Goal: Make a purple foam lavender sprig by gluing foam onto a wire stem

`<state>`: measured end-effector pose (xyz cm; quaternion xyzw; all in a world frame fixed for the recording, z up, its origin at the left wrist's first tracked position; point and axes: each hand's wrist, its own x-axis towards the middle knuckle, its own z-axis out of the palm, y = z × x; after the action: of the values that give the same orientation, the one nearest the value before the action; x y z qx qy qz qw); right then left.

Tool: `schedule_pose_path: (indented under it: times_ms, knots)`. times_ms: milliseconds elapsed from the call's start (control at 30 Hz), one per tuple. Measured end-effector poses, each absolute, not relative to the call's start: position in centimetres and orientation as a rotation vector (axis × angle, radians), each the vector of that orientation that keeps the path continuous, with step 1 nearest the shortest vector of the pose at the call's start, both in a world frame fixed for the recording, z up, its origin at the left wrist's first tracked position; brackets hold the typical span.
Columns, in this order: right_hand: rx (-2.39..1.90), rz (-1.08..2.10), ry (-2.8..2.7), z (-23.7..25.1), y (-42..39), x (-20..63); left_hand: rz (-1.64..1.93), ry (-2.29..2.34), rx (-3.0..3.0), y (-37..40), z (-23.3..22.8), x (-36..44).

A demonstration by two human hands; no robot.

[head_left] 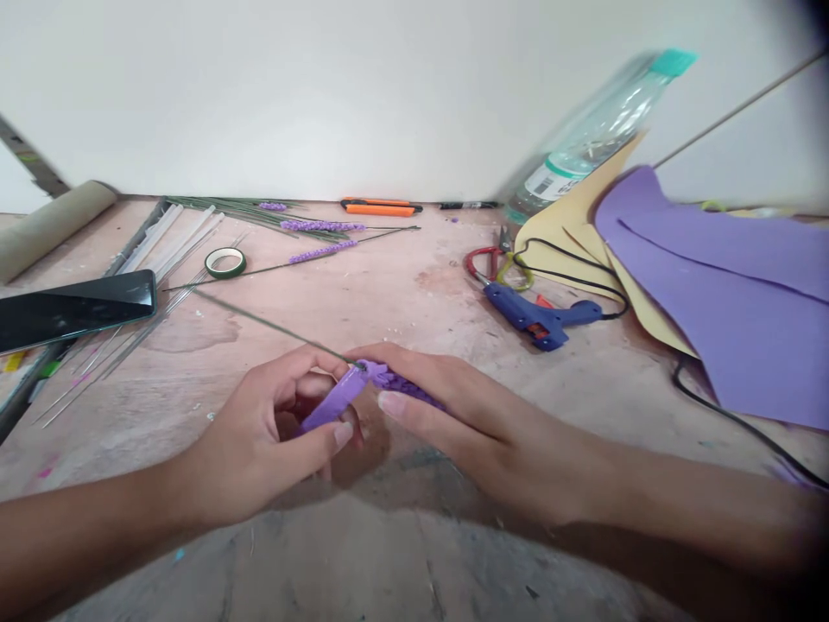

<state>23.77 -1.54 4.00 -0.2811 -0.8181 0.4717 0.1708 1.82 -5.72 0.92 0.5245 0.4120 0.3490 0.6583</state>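
Observation:
My left hand [259,441] pinches a purple foam strip [335,399] between thumb and fingers. The strip runs up to a green wire stem [278,326], where its end is wound round the stem. My right hand [472,415] is closed round the wrapped purple part [411,389] of that stem, thumb below and fingers above. Much of this wrapped part is hidden under the right fingers. From the hands, the bare stem slants up and left over the table.
A blue glue gun [528,315], scissors [483,262] and a bottle [589,142] stand or lie right, by purple sheets [712,285]. Green tape [225,263], a phone [78,308], finished purple stems [322,251] and a cardboard tube [58,226] lie left. An orange cutter [381,207] lies behind.

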Motion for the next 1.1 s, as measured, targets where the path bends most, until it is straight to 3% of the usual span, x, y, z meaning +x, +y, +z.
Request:
schedule_pose_path:
  times_ms: [333,667,1100]
  knots:
    - [-1.018,1.448,-2.197,3.4,-1.8,23.2,0.742,0.874,1.099,-5.9,0.2,2.1]
    - [-0.861,1.760,-1.961,3.0,-2.1,23.5,0.670,0.853,1.105,-6.1,0.0,2.0]
    - [-0.986,1.716,-1.881,2.7,-2.4,23.1,0.620,0.749,1.099,-5.9,0.2,1.7]
